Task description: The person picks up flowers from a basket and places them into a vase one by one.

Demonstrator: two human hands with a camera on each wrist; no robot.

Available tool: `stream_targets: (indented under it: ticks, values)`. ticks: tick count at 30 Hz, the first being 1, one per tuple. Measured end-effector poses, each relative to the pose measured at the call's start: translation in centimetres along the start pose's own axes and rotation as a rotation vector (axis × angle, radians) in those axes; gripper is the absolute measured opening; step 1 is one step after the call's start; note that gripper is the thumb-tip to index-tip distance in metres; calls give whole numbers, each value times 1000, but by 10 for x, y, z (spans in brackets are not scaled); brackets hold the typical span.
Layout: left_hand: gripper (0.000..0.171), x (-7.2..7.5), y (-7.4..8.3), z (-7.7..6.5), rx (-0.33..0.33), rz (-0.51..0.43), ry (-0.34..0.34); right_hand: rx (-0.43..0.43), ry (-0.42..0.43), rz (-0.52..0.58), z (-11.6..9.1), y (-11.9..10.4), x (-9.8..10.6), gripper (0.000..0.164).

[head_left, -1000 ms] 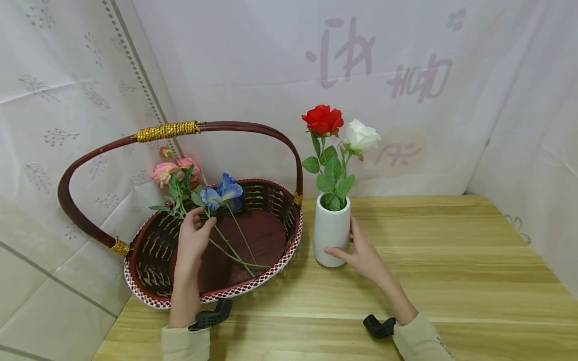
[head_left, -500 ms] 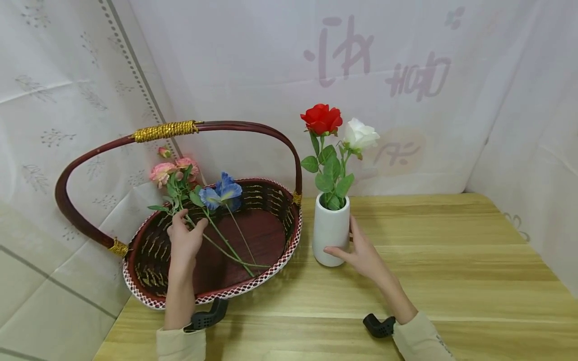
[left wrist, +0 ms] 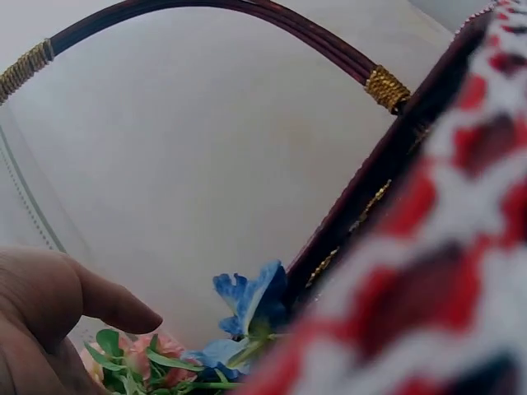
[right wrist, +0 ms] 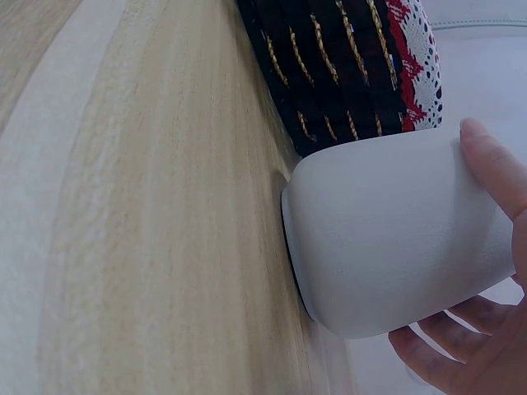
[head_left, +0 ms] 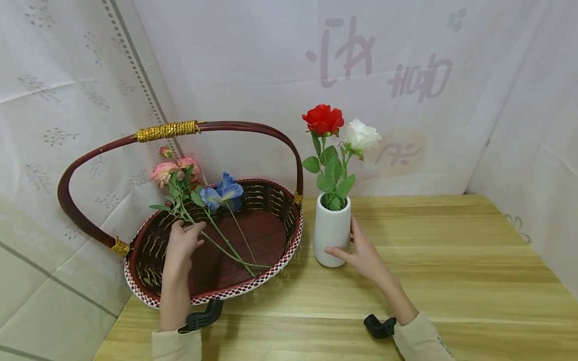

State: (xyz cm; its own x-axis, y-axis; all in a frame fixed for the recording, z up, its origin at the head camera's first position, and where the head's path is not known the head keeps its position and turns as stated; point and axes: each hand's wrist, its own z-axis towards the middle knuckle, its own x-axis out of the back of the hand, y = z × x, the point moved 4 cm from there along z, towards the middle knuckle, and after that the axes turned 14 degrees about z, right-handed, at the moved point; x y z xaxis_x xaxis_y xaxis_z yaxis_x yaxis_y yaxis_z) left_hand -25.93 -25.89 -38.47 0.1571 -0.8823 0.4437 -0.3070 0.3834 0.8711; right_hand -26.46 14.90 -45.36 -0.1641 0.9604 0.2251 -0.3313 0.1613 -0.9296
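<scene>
My left hand (head_left: 182, 243) is over the near left part of the wicker basket (head_left: 293, 239), fingers spread, just below the leafy stem of the pink flowers (head_left: 163, 173). In the left wrist view the extended thumb (left wrist: 123, 311) is apart from the flowers. A blue flower (head_left: 221, 193) leans beside the pink ones, its thin stem crossing theirs inside the basket. My right hand (head_left: 361, 253) grips the white vase (head_left: 326, 233), thumb at the front and fingers round its right side. The vase stands upright on the table, holding a red rose (head_left: 323, 120) and a white rose (head_left: 361, 135).
The basket's tall arched handle (head_left: 253, 126), wrapped in gold cord, rises over the flowers. A wooden table (head_left: 451, 271) carries basket and vase. Pale printed cloth (head_left: 253, 65) hangs behind and at both sides.
My left hand has drawn back toward me and slightly left, away from the stems near the blue flower, its fingers spreading. The right hand and the vase have stayed put.
</scene>
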Motion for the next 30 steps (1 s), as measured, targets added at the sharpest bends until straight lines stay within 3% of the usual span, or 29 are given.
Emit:
stream_targets:
  ticks: [7,15,24,30]
  values:
    - [88,-2,-1,0,15,41,-92,5,2,0,1,-3,0,105]
    - [88,-6,-1,-1,-20,-3,-144,-8,3,3,0,-1,0,107]
    - [63,-5,2,-1,-113,-56,-90,-13,7,3,0,1,0,108]
    - [60,-3,3,-2,-134,-117,-22,-12,1,10,0,2,0,108]
